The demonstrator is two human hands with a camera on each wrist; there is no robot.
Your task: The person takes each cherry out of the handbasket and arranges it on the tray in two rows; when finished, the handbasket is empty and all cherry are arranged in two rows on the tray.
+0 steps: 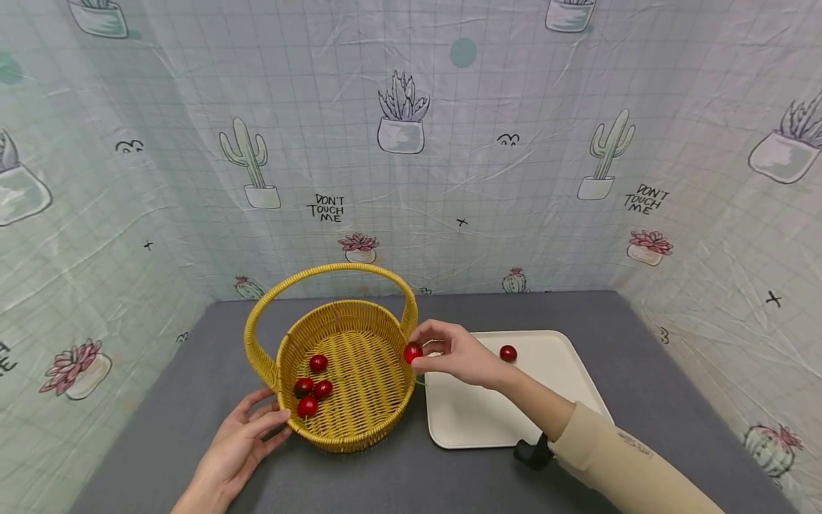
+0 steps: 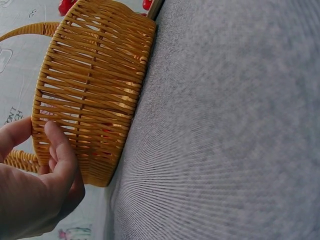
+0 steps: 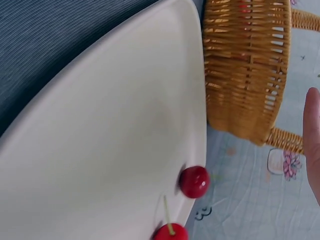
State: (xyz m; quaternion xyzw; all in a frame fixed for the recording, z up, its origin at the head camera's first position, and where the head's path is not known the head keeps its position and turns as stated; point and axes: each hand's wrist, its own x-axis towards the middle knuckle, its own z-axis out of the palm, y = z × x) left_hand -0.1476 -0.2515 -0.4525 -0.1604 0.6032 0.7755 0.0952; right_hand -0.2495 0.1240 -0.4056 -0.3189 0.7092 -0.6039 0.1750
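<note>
A yellow woven basket [image 1: 347, 435] with a tall arched handle stands on the table, several dark red cherries [image 1: 307, 407] lying at the left of its floor. My left hand [image 1: 240, 442] grips the basket's left rim, thumb on the edge and fingers against the outer wall; the left wrist view shows this hand [image 2: 45, 185] close up. Over the right rim, my right hand [image 1: 459, 355] pinches one cherry [image 1: 413, 352] between thumb and fingers. Only part of that hand [image 3: 312, 145] enters the right wrist view, and its held cherry is out of frame there.
Right of the basket lies a cream tray [image 1: 475, 421], partly covered by my right forearm. The right wrist view shows two cherries on it, one round [image 3: 194, 181] and one with a green stem [image 3: 171, 233]. A patterned cloth [image 1: 462, 250] hangs behind the grey table [image 1: 398, 478].
</note>
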